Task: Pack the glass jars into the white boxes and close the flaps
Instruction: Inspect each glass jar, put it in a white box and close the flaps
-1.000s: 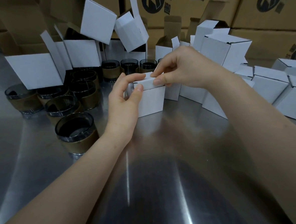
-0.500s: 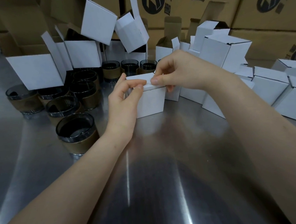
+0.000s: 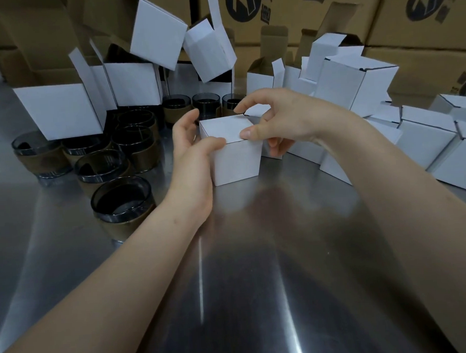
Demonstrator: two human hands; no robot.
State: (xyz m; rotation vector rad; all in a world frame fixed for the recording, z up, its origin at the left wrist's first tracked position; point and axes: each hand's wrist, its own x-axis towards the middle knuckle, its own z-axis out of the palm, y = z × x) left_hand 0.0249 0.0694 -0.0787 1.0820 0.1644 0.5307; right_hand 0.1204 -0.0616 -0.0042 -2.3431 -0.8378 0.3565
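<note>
Two bare hands meet on one white box (image 3: 236, 161) at the middle of the head view. The box stands upright on a shiny metal table (image 3: 259, 270) with its top flap lying flat and shut. Whether a jar is inside cannot be told.

Left hand (image 3: 190, 162): cupped round the box's left side, with the thumb laid on the near top edge and the fingers reaching up past the far left corner.

Right hand (image 3: 288, 118): holds the box from the right. The thumb presses on the near top edge just beside the left thumb, the forefinger curls over the far edge of the top, and the other fingers run down the right wall. Both grips are narrow and closed round the box.

Glass jars (image 3: 123, 202): dark, each with a brown band round the lower half, upright and open-topped. They stand in a cluster on the left of the table, from beside the left wrist back to a far row of three just behind the held box.

Open boxes (image 3: 58, 110): flaps raised, standing and leaning in a heap behind and above the jars at the far left.

Closed boxes (image 3: 426, 142): crowded along the right side, some tilted, touching one another.

Brown cartons (image 3: 312, 16): printed with dark logos, filling the far background.
</note>
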